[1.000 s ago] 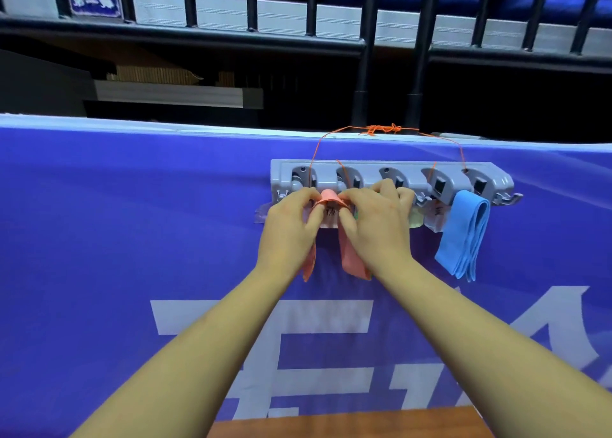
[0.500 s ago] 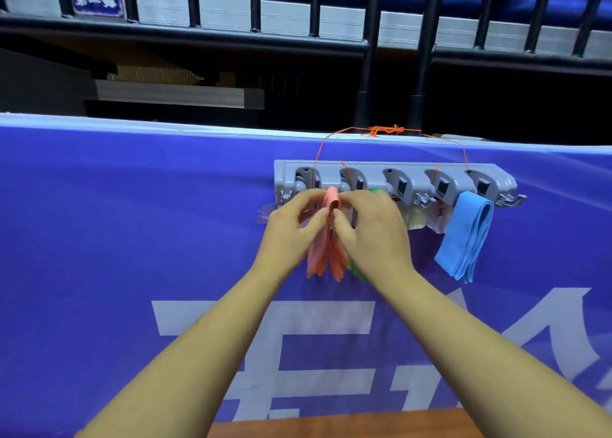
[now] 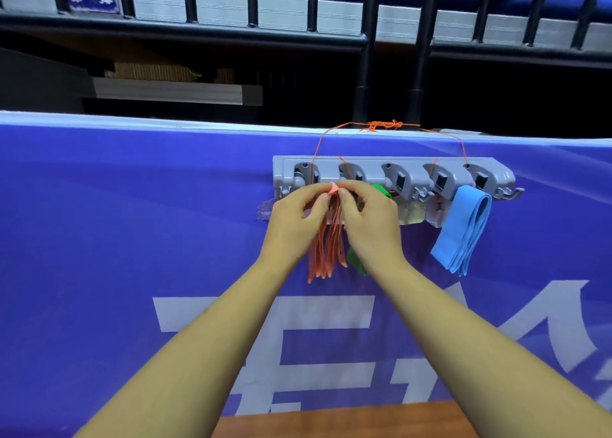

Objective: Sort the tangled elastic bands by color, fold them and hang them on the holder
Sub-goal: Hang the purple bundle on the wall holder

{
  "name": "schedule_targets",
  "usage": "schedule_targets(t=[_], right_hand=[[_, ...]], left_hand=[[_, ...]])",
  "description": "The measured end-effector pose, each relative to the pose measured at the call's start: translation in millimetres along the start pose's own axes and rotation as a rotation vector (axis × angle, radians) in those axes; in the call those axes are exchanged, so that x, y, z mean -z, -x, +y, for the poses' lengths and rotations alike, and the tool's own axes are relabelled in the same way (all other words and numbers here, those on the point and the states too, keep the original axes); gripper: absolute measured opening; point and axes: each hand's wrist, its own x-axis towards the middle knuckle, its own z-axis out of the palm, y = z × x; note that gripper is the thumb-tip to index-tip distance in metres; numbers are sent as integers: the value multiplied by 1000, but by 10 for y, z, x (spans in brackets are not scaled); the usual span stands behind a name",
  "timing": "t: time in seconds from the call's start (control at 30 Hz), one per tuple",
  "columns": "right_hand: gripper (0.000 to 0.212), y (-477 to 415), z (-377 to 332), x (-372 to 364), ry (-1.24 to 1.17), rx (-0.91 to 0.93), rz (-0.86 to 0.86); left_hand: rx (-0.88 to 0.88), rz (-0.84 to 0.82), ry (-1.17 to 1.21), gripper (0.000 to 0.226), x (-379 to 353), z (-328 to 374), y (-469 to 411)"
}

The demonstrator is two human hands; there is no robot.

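A grey plastic holder with several clips hangs by an orange string on a blue banner. A folded orange band hangs under the holder's left part. My left hand and my right hand pinch its top fold from both sides. Behind my right hand hangs a green band, mostly hidden. A folded blue band hangs from the clip at the holder's right end.
The blue banner with large white lettering covers the barrier. Black railing bars rise behind its top edge. A wooden surface shows at the bottom edge.
The orange band was spread across both hands; now its folds are gathered into one narrow hanging bundle. Both hands have closed in on its top fold. The green band has come into view.
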Motion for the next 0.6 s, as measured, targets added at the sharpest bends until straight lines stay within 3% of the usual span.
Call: schedule_targets(t=[0.23, 0.5, 0.6], right_hand=[[23, 119, 111, 50, 107, -50, -92], [12, 865, 370, 275, 134, -190, -237], [21, 1358, 700, 217, 221, -313, -377]], left_hand=[[-14, -97, -85, 30, 22, -50, 35], [204, -139, -150, 13, 215, -355, 675], [319, -208, -224, 10, 320, -645, 1178]])
